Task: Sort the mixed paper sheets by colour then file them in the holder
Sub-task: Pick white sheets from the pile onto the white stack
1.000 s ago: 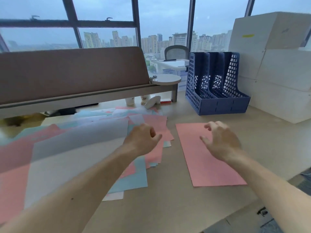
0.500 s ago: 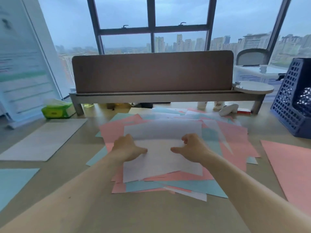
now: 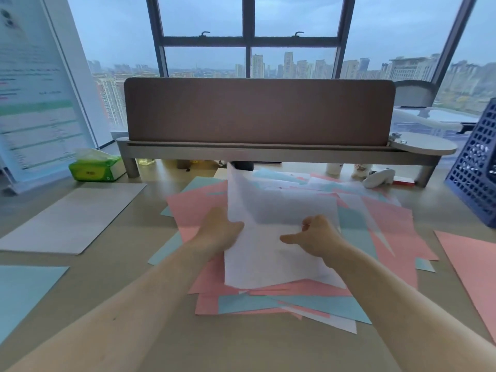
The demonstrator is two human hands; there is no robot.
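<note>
One white sheet [image 3: 268, 267], its far end curling upward, is held above the mixed pile [image 3: 391, 237] at mid-desk [image 3: 128, 285], pinched by the left hand [image 3: 218, 233] and right hand [image 3: 315, 237] at opposite edges, the blue holder [image 3: 477, 173] standing far right.

Faintly translucent white sheet [image 3: 268, 259], mixed pile [image 3: 389, 226] showing pink, pale blue and white, pink sheet [image 3: 472, 264] and pale blue sheet [image 3: 24, 288] lying apart, navy holder [image 3: 477, 167] showing a grid of holes, bright green tissue pack [image 3: 94, 170], beige wood-grain counter [image 3: 241, 345], brown panel [image 3: 257, 111].

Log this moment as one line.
phase: sorting | left hand: holds white sheet | right hand: holds white sheet | far edge: curled up above pile
</note>
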